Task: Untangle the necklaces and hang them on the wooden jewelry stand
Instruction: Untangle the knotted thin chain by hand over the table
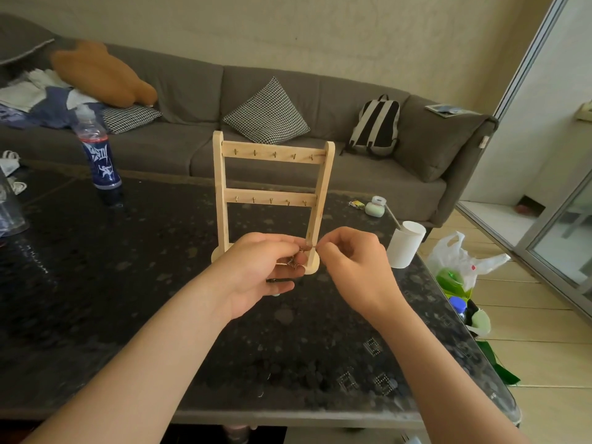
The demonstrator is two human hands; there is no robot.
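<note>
The left hand (256, 274), palm turned up, curls its fingers round a small knot of tangled necklaces (293, 263). It is held just in front of the foot of the wooden jewelry stand (272, 149), which stands upright on the dark counter (128, 283). The right hand (352, 261), close beside the left, pinches a strand of chain between thumb and forefinger. The bottle (100, 155) has a blue label with white lettering too stylised to read.

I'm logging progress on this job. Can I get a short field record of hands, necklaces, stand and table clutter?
left hand: holds the tangled necklaces, fingers curled
right hand: pinches a strand beside the left fingertips
jewelry stand: upright on the dark table, behind the hands
hooks: all bare
progress: nothing hung yet
also on table: blue bottle, white cup
</note>
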